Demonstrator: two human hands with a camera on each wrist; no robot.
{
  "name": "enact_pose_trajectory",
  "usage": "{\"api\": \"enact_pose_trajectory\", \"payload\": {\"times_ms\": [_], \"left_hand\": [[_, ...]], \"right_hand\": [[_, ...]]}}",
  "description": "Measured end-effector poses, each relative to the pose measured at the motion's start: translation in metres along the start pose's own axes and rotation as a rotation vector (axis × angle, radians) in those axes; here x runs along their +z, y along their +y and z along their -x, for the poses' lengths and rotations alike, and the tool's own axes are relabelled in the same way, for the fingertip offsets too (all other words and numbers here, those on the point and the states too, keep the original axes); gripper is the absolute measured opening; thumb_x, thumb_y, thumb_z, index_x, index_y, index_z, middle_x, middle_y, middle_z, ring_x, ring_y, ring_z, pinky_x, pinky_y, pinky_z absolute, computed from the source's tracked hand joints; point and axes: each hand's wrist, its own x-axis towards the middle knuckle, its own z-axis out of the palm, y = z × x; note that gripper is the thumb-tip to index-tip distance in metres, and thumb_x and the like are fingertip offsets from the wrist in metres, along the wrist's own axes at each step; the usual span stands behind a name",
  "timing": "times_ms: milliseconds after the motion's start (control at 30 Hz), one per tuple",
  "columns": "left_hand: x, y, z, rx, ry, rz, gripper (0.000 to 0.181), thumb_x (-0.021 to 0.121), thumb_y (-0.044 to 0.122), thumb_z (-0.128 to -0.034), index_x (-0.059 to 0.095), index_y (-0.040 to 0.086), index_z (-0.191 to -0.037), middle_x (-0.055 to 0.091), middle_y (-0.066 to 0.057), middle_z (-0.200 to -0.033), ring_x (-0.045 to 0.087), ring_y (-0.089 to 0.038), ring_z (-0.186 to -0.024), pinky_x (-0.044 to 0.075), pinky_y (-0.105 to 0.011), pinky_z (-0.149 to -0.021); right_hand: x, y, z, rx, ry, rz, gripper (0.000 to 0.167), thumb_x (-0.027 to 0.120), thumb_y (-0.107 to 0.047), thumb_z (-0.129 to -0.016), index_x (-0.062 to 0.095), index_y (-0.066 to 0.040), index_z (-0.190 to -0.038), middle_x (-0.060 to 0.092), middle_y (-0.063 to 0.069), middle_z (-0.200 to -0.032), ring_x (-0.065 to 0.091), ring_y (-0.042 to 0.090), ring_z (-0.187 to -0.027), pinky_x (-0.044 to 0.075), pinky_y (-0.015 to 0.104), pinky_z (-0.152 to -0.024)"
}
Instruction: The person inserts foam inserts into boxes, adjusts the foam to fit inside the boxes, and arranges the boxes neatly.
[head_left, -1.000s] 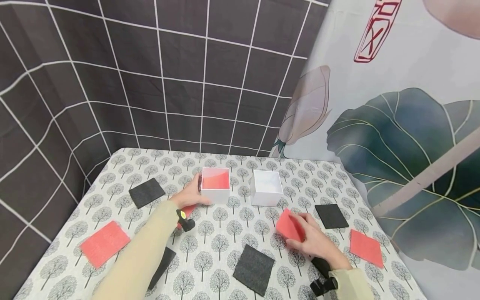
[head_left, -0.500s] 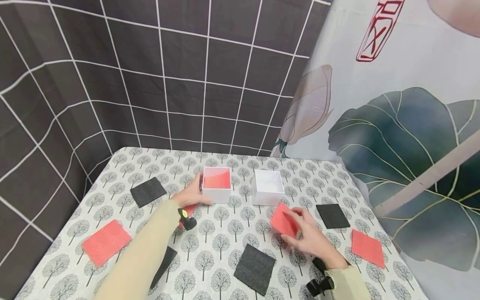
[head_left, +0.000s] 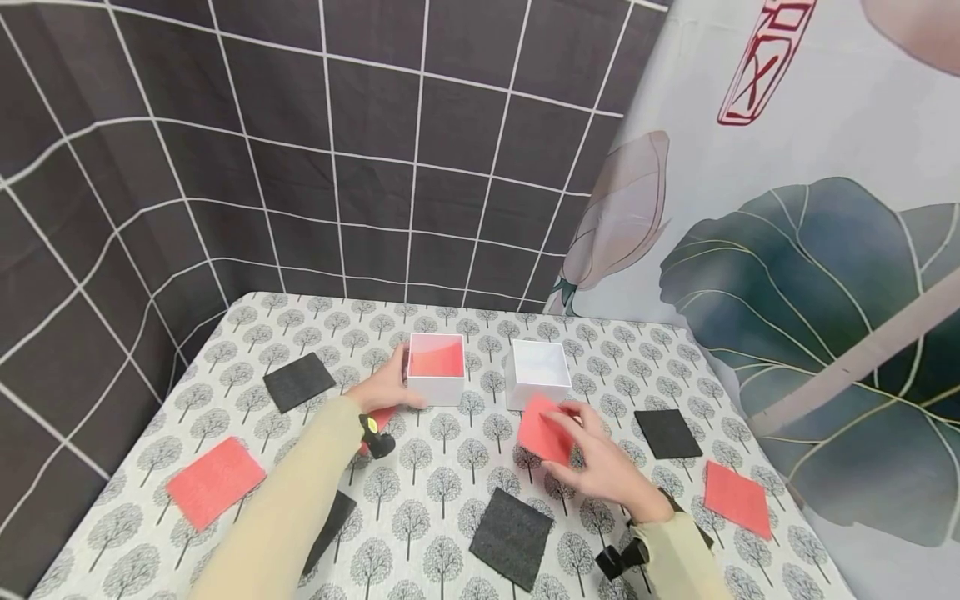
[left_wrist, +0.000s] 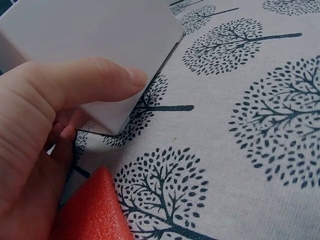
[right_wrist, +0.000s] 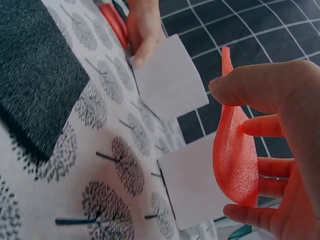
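Positions are given from the filled box [head_left: 426,390]: white, open-topped, upright on the tabletop [head_left: 442,546]. A red insert [head_left: 437,360] lies in it; whether it is one sheet or several, I can't tell.

My left hand [head_left: 382,387] grips this box, thumb flat along its near wall and fingers round its left side. I read that as steadying: the box looks light and would probably slide if nudged.

To the right of the filled box and nearer me, my right hand [head_left: 596,457] pinches a bowed red sheet [head_left: 542,429], thumb on one side, fingers on the other. The material looks soft and foam-like; the squeeze probably causes the bend and keeps it from flopping. In the head view it overlaps the lower front of the second box [head_left: 517,392], which stands to the filled box's right with a gap; contact can't be confirmed.

Other pieces lie flat, apparently spread for easy pickup: a dark sheet [head_left: 298,382] left of the filled box, a red sheet [head_left: 216,483] left and nearer, a black square [head_left: 669,433] well to its right.

Pose: left forearm reaches in from near left, angled towards the filled box; right forearm comes from near right, slanting left, the held sheet seemingly raised off the cloth.
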Motion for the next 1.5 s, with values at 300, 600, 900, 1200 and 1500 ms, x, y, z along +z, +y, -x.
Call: {"api": "enact_pose_trajectory", "payload": {"times_ms": [300,600,900,1200,1500], "left_hand": [[0.0,0.003,0.002,0.002,0.005,0.016,0.105,0.083,0.004,-0.0579,0.019,0.013,-0.14,0.05,-0.013,-0.119,0.051,-0.028,-0.105,0.037,-0.048,-0.097],[0.0,0.002,0.002,0.013,0.007,-0.029,0.107,0.084,0.007,-0.0589,0.016,0.013,-0.142,0.05,-0.013,-0.119,0.05,-0.028,-0.106,0.035,-0.047,-0.099],[-0.002,0.015,0.009,0.021,-0.014,-0.009,0.108,0.082,0.002,-0.0597,0.014,0.009,-0.144,0.05,-0.015,-0.121,0.051,-0.029,-0.107,0.036,-0.048,-0.099],[0.0,0.004,0.0,0.015,-0.013,0.005,0.111,0.083,0.004,-0.0575,0.014,0.013,-0.144,0.051,-0.013,-0.118,0.053,-0.027,-0.103,0.041,-0.044,-0.093],[0.001,0.001,-0.001,-0.008,0.0,-0.002,0.111,0.084,0.005,-0.0564,0.015,0.014,-0.143,0.052,-0.012,-0.117,0.054,-0.027,-0.099,0.046,-0.042,-0.088]], "right_hand": [[0.002,-0.008,-0.019,-0.073,-0.007,0.022,0.068,0.072,-0.036,-0.077,0.046,-0.014,-0.136,0.036,0.016,-0.135,0.045,0.027,-0.112,0.051,0.044,-0.078],[0.003,-0.017,-0.045,-0.116,-0.026,0.012,0.071,0.072,-0.034,-0.076,0.045,-0.013,-0.138,0.036,0.016,-0.133,0.043,0.027,-0.114,0.05,0.042,-0.081],[0.008,-0.018,-0.074,-0.173,-0.047,-0.008,0.07,0.071,-0.033,-0.076,0.046,-0.008,-0.136,0.037,0.017,-0.132,0.047,0.028,-0.112,0.051,0.04,-0.081],[0.009,-0.026,-0.089,-0.155,-0.088,-0.02,0.07,0.071,-0.033,-0.077,0.043,-0.011,-0.138,0.034,0.018,-0.135,0.045,0.025,-0.113,0.051,0.039,-0.082],[0.015,-0.025,-0.109,-0.147,-0.113,-0.039,0.078,0.071,-0.033,-0.076,0.035,-0.015,-0.144,0.033,0.015,-0.134,0.044,0.025,-0.114,0.051,0.041,-0.081]]}}
